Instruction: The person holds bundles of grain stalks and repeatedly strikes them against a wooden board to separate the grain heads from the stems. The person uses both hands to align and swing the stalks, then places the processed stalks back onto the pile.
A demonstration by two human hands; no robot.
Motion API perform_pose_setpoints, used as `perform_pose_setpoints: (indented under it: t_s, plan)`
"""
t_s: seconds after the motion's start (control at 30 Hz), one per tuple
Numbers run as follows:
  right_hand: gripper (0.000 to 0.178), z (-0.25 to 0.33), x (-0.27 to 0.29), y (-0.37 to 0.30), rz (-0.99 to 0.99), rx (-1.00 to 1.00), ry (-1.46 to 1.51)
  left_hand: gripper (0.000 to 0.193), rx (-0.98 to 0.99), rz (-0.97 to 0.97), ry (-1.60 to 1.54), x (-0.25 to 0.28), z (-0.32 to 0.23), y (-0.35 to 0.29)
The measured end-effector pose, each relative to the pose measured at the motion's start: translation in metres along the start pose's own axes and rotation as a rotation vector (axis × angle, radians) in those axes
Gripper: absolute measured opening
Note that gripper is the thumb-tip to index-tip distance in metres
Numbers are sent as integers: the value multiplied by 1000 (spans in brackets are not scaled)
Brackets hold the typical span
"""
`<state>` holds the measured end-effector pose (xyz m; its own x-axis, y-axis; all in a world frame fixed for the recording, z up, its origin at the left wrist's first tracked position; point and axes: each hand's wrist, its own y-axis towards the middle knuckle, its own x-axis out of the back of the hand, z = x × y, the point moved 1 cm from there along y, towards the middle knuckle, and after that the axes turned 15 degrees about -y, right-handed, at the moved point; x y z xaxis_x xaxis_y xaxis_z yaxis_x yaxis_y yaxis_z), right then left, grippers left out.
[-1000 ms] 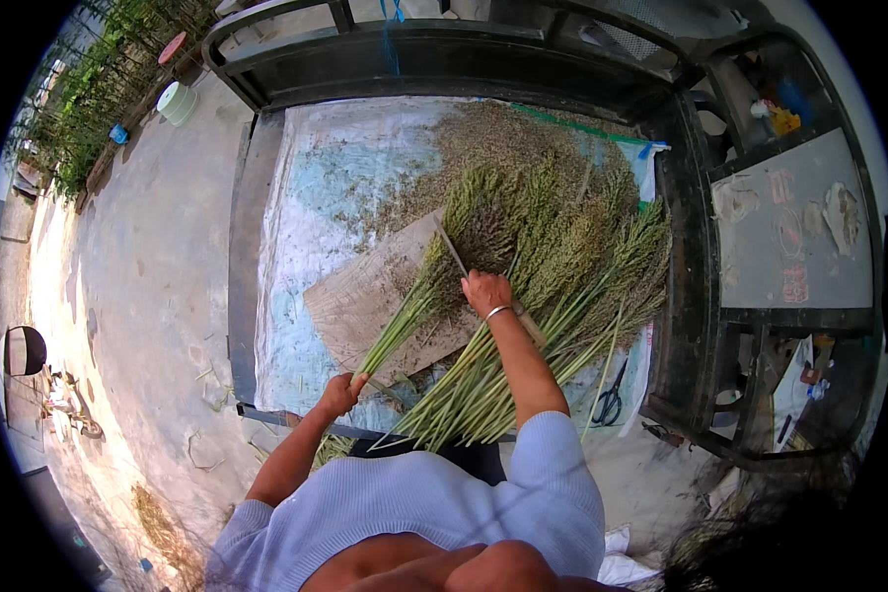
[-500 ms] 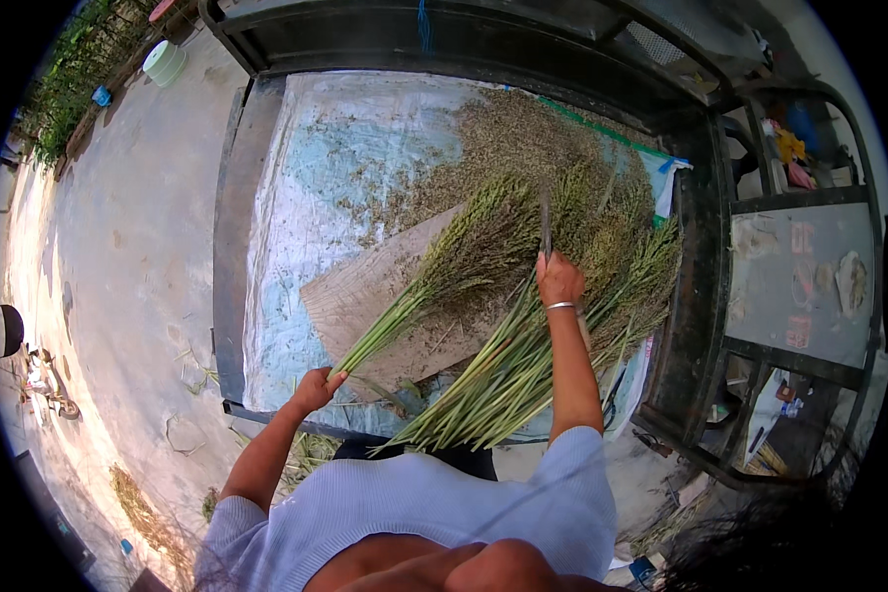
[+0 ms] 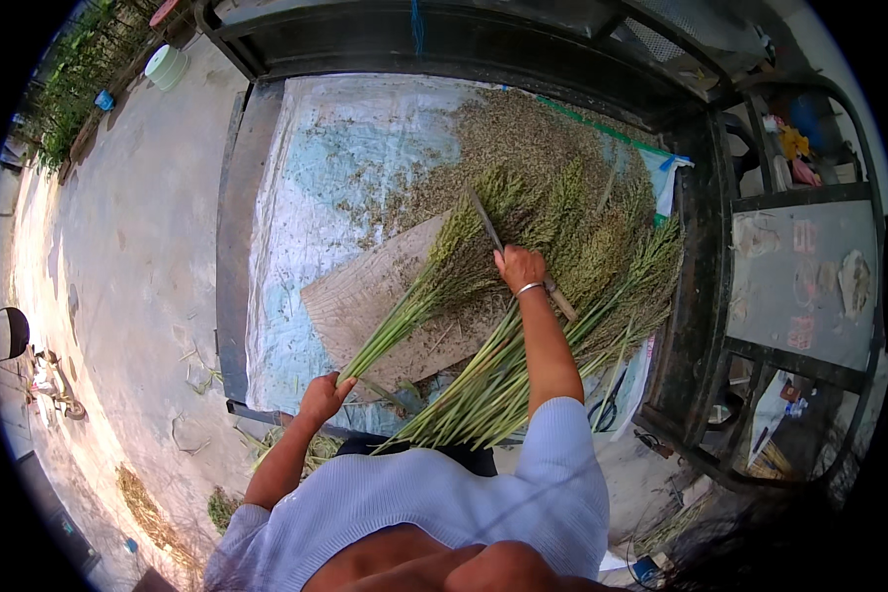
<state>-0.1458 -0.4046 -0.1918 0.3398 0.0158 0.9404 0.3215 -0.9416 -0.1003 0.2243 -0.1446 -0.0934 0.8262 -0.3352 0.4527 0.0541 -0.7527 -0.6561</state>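
Seed-headed green stalks (image 3: 411,304) are held near their lower ends in the closed fingers of the left hand (image 3: 324,398), their heads fanned up and rightward over a brown board (image 3: 350,286). A bladed tool (image 3: 485,219) is gripped by the right hand (image 3: 521,267), its blade slanted up-left over the heads. Both arms are stretched forward above a pale sheet (image 3: 301,178).

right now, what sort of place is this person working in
Probably an outdoor yard, perhaps on a farm: there is sunlit paved ground, a strip of green plants, and cut seed-headed stalks heaped over a pale sheet.
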Motion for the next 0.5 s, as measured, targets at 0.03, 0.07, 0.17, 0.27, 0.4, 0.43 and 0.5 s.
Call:
perform_pose_setpoints:
  t_s: [0.03, 0.07, 0.17, 0.27, 0.4, 0.43, 0.5]
  plan:
    - [38, -11, -3, 2, 69, -44, -19, 49, 12, -7, 32, 6, 2, -3]
    - [37, -27, -2, 4, 123, -129, -116, 49, 21, -11, 65, 10, 6, -6]
    - [37, -71, 13, 4, 177, -309, -29, 49, 15, -72, 182, 18, 19, -6]
    - [37, -29, 66, -31, -155, -141, 1, 44, 13, -144, 326, 2, 25, -1]
    - [31, 84, 88, -80, -355, 253, 257, 38, -87, -259, 445, -2, 20, 3]
    - [31, 101, 85, -87, -360, 332, 275, 38, -108, -271, 472, 0, 26, 2]
    - [31, 96, 64, -74, -254, 297, 242, 38, -147, -296, 525, 6, 38, -1]
